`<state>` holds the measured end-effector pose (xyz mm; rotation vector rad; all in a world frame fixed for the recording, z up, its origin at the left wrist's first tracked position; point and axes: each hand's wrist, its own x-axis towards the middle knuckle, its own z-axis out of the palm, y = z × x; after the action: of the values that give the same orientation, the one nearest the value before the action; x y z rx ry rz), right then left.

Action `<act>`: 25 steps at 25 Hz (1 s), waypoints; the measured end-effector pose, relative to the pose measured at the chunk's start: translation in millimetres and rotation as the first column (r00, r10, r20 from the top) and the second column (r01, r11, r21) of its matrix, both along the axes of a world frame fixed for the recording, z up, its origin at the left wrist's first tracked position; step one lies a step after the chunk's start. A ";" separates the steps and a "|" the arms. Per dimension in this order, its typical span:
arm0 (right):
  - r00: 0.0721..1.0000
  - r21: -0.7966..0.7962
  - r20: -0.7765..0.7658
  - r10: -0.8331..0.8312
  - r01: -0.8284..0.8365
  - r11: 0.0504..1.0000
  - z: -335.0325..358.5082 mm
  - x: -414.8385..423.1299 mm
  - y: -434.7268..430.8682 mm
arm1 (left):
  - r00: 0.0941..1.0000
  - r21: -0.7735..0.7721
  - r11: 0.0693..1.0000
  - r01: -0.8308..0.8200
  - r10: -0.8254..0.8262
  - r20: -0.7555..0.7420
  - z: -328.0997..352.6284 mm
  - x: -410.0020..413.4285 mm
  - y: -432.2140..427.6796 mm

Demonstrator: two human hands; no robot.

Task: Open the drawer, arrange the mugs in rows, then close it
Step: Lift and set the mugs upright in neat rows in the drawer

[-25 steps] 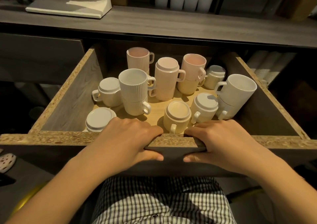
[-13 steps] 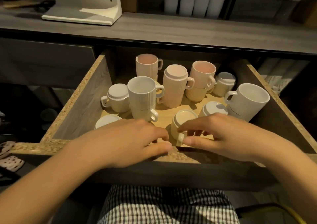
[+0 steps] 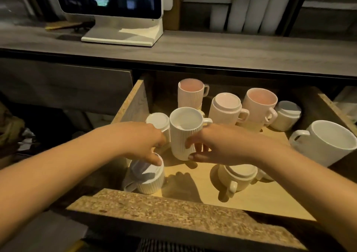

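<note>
Inside the drawer, off its front edge since a second ago. Gripping the white ribbed mug toward the left wall with the right hand; touching the upturned mug at the front-left corner with the left hand, hold unclear. Seems past opening, into arranging.

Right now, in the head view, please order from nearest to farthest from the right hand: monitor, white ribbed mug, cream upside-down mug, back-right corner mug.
1. white ribbed mug: gripped by fingers of the right hand.
2. cream upside-down mug: close, toward the drawer front.
3. corner mug: back right.
4. monitor: on the counter, back left.
</note>
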<state>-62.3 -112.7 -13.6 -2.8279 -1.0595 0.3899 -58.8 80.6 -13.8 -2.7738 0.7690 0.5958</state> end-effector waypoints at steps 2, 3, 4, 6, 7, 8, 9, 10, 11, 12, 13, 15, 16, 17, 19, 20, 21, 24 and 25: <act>0.999 -0.041 -0.051 0.018 -0.020 0.999 -11.3 5.2 8.7 | 0.997 0.031 0.999 -0.038 0.041 -0.071 -13.2 8.8 -0.4; 0.997 -0.069 -0.070 0.029 -0.034 0.997 -16.3 6.8 10.8 | 0.993 0.046 0.998 -0.053 0.057 -0.099 -19.8 11.8 -2.5; 0.996 -0.095 -0.086 0.035 -0.043 0.995 -20.8 8.4 11.8 | 0.991 0.071 0.995 -0.064 0.072 -0.115 -25.1 13.6 -5.2; 0.993 -0.116 -0.113 0.031 -0.044 0.992 -27.6 9.3 11.4 | 0.989 0.144 0.987 -0.071 0.089 -0.120 -35.2 13.5 -10.5; 0.991 -0.108 -0.133 0.024 -0.039 0.993 -30.6 9.3 10.5 | 0.991 0.186 0.981 -0.059 0.080 -0.104 -39.9 12.6 -12.2; 0.987 -0.094 -0.157 0.015 -0.030 0.995 -33.3 9.2 9.7 | 0.995 0.226 0.973 -0.039 0.057 -0.076 -43.8 11.4 -12.5; 0.984 -0.082 -0.180 0.008 -0.023 0.996 -35.2 9.2 9.2 | 0.998 0.258 0.966 -0.019 0.032 -0.047 -46.9 10.5 -12.3; 0.980 -0.078 -0.197 0.004 -0.020 0.997 -36.3 8.7 8.7 | 1.000 0.277 0.961 0.001 0.006 -0.024 -49.1 9.7 -12.0; 0.978 -0.079 -0.208 0.005 -0.022 0.997 -36.6 8.1 8.6 | 1.000 0.283 0.959 0.019 -0.017 -0.013 -50.8 9.2 -11.0; 0.977 -0.079 -0.214 0.007 -0.025 0.997 -35.9 7.5 8.4 | 0.999 0.282 0.959 0.033 -0.032 -0.010 -51.3 8.9 -10.0; 0.977 -0.076 -0.214 0.007 -0.024 0.997 -33.9 6.8 7.5 | 0.999 0.269 0.962 0.039 -0.037 -0.016 -50.4 8.6 -8.8; 0.979 -0.058 -0.205 0.003 -0.015 0.998 -27.8 6.1 4.9 | 0.999 0.182 0.983 0.010 -0.002 -0.047 -43.2 7.5 -2.5; 0.980 -0.043 -0.198 0.000 -0.008 0.999 -23.9 6.4 2.6 | 0.997 0.100 0.995 -0.025 0.033 -0.073 -36.8 7.6 2.7; 0.982 -0.024 -0.188 -0.004 -0.001 1.000 -19.7 6.6 -0.3 | 0.992 -0.002 0.998 -0.067 0.067 -0.105 -29.3 8.1 9.7; 0.986 0.040 -0.165 -0.010 0.017 0.999 -10.8 6.8 -6.8 | 0.978 -0.222 0.964 -0.144 0.105 -0.178 -12.9 6.7 25.0; 0.986 0.097 -0.166 -0.019 0.036 0.995 -6.9 6.1 -10.1 | 0.970 -0.333 0.926 -0.176 0.106 -0.218 -7.0 5.1 32.7; 0.983 0.168 -0.181 -0.028 0.059 0.984 -3.0 5.1 -12.6 | 0.961 -0.449 0.869 -0.209 0.099 -0.257 -3.7 3.0 39.4; 0.963 0.379 -0.271 -0.001 0.108 0.919 3.7 -1.4 -16.7 | 0.935 -0.740 0.601 -0.303 0.037 -0.353 -1.1 -4.3 48.0; 0.956 0.434 -0.292 0.018 0.115 0.893 3.8 -4.1 -17.0 | 0.929 -0.791 0.519 -0.325 0.017 -0.371 -1.8 -5.4 47.7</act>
<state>-66.4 -129.7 -9.8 -2.2980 -0.8788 0.4672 -64.3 128.3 -15.5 -3.7631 1.0767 0.9268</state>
